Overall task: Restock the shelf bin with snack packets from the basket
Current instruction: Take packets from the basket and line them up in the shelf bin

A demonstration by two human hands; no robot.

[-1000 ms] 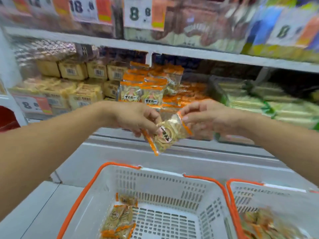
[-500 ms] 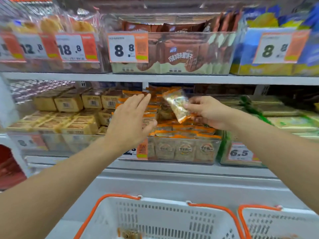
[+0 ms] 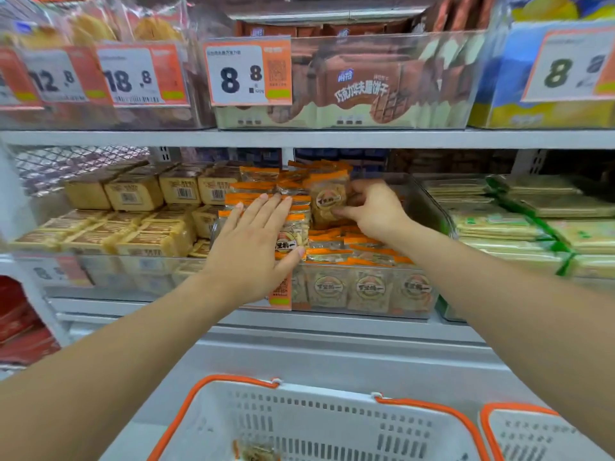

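Right hand [image 3: 369,211] pinches 1 snack packet [image 3: 327,202] over the bin [image 3: 429,207]. Left hand [image 3: 253,247], fingers flat and spread, presses the stacked packets [image 3: 266,191] just beside it.

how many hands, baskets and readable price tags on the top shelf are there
hands: 2, left and right
baskets: 2, and
readable price tags: 4
total: 8

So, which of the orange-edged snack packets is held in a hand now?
The packet at the back of the clear bin: the right hand pinches it upright, while the others lie stacked.
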